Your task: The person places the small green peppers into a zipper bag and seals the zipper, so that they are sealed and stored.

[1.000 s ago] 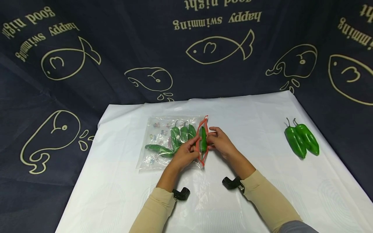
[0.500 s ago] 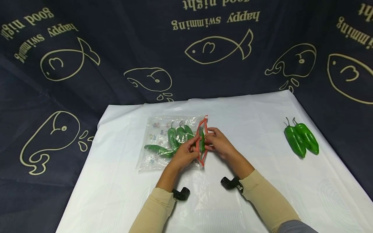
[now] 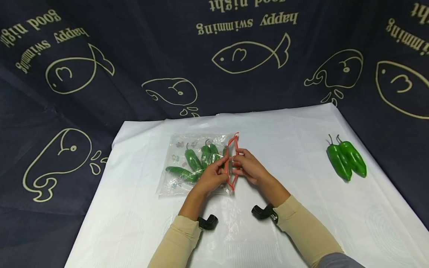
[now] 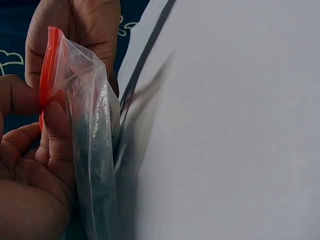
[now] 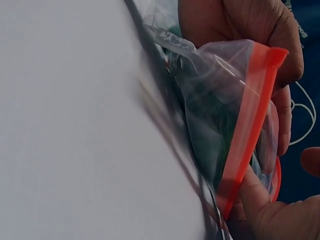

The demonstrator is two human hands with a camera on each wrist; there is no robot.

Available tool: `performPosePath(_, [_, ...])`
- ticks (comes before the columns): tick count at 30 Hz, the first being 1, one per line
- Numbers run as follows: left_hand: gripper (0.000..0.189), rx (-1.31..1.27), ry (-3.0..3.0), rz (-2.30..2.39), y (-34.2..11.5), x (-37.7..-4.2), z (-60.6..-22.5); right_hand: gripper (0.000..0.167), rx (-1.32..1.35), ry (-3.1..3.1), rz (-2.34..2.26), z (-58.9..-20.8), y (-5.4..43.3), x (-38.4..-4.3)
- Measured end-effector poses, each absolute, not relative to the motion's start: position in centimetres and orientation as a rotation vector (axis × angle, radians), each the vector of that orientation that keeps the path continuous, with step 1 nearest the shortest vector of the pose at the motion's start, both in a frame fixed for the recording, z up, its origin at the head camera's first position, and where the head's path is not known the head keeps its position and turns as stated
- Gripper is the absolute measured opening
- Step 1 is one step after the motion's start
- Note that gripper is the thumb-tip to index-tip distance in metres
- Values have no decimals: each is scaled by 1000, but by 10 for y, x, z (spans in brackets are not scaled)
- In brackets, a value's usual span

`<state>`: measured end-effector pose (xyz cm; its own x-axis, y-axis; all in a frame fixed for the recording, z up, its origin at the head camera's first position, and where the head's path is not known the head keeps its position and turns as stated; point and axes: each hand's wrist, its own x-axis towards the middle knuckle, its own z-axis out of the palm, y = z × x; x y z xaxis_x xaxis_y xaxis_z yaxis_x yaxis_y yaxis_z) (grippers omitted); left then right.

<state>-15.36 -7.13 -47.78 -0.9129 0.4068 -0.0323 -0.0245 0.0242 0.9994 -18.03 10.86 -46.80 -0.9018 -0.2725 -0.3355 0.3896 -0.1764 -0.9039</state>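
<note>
A clear plastic zip bag [image 3: 167,186] with a red zip edge [image 3: 232,186] lies flat on the table, its mouth facing right. Several green peppers [image 3: 192,159] show through the plastic. One more green pepper [image 3: 225,150] sits just inside the mouth, partly hidden by the hands. My left hand [image 3: 209,179] pinches the near side of the red zip edge between thumb and fingers. Extended fingers of my right hand [image 3: 251,167] reach into the gap between the red strips; in the right wrist view its thumb [image 5: 256,192] is at the mouth. Whether it touches the last pepper is hidden.
Two larger green peppers [image 3: 346,158] lie side by side at the right of the white-covered table [image 3: 288,137]. A dark curtain [image 3: 161,44] printed with fish and whales hangs behind the table and at both sides.
My right hand has moved left, pushing the pepper from the mouth into the bag. The peppers inside have shifted left and spread. My left hand keeps its hold on the zip edge.
</note>
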Motion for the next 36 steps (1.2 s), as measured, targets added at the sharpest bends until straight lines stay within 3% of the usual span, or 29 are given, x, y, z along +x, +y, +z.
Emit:
performPosePath(20, [75, 308, 1985, 1901, -78, -157, -474, 57, 68, 1666, -2124, -464, 117, -174])
performPosePath(36, [74, 288, 1909, 1958, -79, -154, -479, 51, -44, 1898, -2113, -458, 163, -174])
